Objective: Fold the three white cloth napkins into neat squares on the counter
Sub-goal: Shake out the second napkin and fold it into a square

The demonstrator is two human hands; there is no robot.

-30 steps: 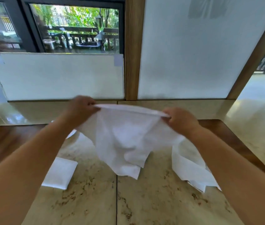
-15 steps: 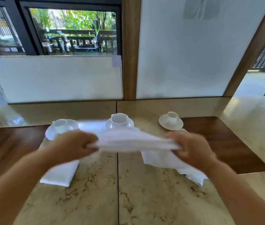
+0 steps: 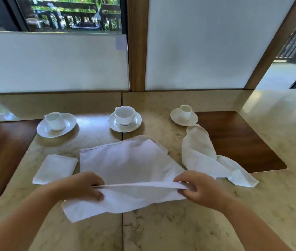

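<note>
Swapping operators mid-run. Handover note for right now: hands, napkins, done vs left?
Left hand and right hand each pinch the near edge of the middle napkin, spread on the counter, not yet squared.
Folded napkin lies at left: done.
Crumpled napkin lies at right, partly on the wood inlay: untouched.
Left: finish the middle one, then fold the crumpled one.

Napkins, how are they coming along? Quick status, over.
Left hand and right hand both pinch middle napkin's near edge. Folded napkin left; crumpled napkin right, unfolded. Three cups behind, nothing blocking.
</note>
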